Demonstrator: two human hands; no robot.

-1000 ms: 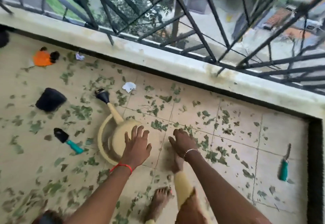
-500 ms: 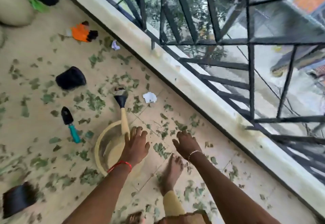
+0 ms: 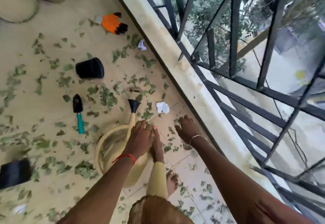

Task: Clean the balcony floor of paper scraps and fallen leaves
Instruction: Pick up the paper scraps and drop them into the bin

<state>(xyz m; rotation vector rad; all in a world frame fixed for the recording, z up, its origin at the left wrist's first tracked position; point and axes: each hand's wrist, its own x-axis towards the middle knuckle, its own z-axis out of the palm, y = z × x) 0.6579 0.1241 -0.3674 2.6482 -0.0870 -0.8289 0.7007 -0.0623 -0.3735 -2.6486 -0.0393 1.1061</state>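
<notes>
Paper scrap [image 3: 162, 107] beside the watering can [image 3: 132, 119]; our left hand [image 3: 140, 135] and right hand [image 3: 186, 128] are spread, empty; our step might tip the can.

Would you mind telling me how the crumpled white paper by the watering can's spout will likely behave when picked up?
The paper looks thin and crumpled, so probably very light and easily squashed. It lies loose on smooth tiles, so a push may just slide it; pinching seems safer.
</notes>
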